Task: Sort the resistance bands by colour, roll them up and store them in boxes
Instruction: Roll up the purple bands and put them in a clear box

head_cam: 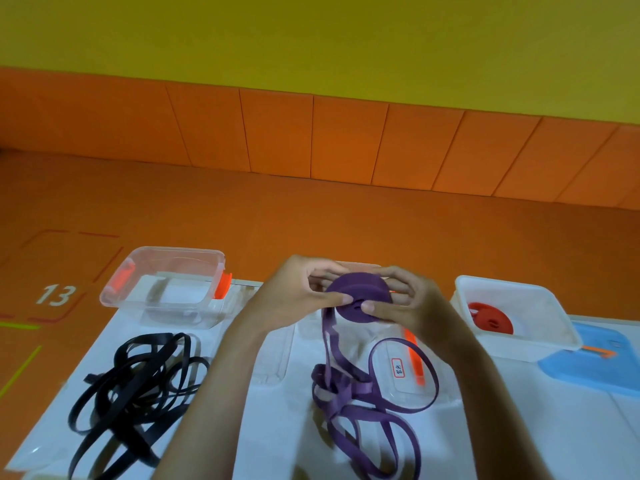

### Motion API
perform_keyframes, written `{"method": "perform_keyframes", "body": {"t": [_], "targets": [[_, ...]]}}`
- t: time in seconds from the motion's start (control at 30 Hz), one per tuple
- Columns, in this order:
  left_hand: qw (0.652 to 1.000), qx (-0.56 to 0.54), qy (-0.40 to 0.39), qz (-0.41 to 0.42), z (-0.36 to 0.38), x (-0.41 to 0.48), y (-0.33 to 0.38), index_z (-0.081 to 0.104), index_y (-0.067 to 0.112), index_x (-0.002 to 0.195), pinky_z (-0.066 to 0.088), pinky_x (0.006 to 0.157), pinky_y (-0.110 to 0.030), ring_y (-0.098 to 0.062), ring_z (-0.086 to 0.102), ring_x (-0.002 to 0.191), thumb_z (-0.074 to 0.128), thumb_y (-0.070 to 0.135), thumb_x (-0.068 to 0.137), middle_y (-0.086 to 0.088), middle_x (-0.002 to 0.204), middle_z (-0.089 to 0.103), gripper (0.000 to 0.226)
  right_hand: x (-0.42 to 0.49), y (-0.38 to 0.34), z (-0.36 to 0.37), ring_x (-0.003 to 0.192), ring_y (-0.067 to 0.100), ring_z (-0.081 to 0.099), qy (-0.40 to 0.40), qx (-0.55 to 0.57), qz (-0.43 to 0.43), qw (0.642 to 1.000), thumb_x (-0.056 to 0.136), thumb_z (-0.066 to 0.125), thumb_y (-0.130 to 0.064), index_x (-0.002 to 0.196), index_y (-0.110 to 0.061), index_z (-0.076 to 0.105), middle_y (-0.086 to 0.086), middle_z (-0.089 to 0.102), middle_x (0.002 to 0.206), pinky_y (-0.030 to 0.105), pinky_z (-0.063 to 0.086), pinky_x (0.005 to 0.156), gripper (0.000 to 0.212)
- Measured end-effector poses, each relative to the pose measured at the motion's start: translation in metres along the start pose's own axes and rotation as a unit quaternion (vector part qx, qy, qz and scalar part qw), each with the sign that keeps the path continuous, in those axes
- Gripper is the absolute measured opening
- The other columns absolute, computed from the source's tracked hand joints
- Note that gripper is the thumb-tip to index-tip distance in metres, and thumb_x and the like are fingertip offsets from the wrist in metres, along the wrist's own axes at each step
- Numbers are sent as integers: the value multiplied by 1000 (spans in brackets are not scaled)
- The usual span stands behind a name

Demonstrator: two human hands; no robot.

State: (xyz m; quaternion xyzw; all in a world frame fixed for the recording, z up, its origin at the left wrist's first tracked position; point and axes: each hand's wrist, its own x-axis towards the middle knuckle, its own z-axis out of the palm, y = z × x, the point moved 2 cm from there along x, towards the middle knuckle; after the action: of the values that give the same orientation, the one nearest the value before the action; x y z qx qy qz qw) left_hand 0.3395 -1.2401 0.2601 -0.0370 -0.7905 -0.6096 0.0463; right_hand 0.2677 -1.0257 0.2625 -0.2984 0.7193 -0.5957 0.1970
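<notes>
Left grip (301, 297) and right grip (407, 304) pinch a half-wound purple rubber band roll (356, 296).
It is held above the white worktop (519, 427); its loose tail (327, 344) drops to a nearer heap. Tangled black rubber bands (138, 386) lie left, a red roll (490, 317) in the white plastic box (540, 344) right.

Black bands (152, 340), purple bands (341, 388) cut off at bottom

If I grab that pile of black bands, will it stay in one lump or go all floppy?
Probably floppy: the black bands lie in loose, flat loops, so they'd likely dangle. They look tangled, so several may lift together. Thin strips, so likely light.
</notes>
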Motion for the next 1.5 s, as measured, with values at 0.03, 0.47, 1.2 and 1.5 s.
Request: {"method": "perform_keyframes", "body": {"t": [0.03, 0.47, 1.2, 1.5], "targets": [[1000, -7, 6, 3, 3, 0, 1, 79, 22, 115, 63, 86, -28, -12, 78, 99, 89, 17, 85, 8, 107, 82, 33, 1, -2, -3, 98, 19, 78, 8, -1, -12, 1000, 77, 86, -24, 108, -19, 74, -2, 80, 105, 25, 63, 78, 33], [999, 21, 43, 19, -2, -4, 1, 77, 31, 120, 61, 82, -22, -8, 77, 92, 94, 30, 79, 12, 100, 81, 45, -4, 10, 1, 102, 27, 77, 61, 83, -18, 995, 79, 85, -24, 109, -12, 74, 9, 79, 109, 32, 65, 80, 35], [994, -75, 65, 40, 14, -4, 0, 79, 33, 119, 59, 89, -25, -14, 75, 106, 87, 22, 87, 6, 113, 80, 35, -4, 24, 1, 101, 29, 77, 92, 106, -20, 990, 82, 83, -26, 103, -22, 77, 8, 78, 109, 32, 65, 79, 22], [998, -56, 14, 19, 10, -1, -1, 78, 33, 121, 58, 83, -20, -10, 76, 99, 87, 19, 87, 8, 111, 81, 37, -3, 25, -5, 100, 18, 76, 64, 6, -34, 997, 82, 84, -23, 106, -26, 74, -2, 79, 107, 27, 63, 83, 26]]}}
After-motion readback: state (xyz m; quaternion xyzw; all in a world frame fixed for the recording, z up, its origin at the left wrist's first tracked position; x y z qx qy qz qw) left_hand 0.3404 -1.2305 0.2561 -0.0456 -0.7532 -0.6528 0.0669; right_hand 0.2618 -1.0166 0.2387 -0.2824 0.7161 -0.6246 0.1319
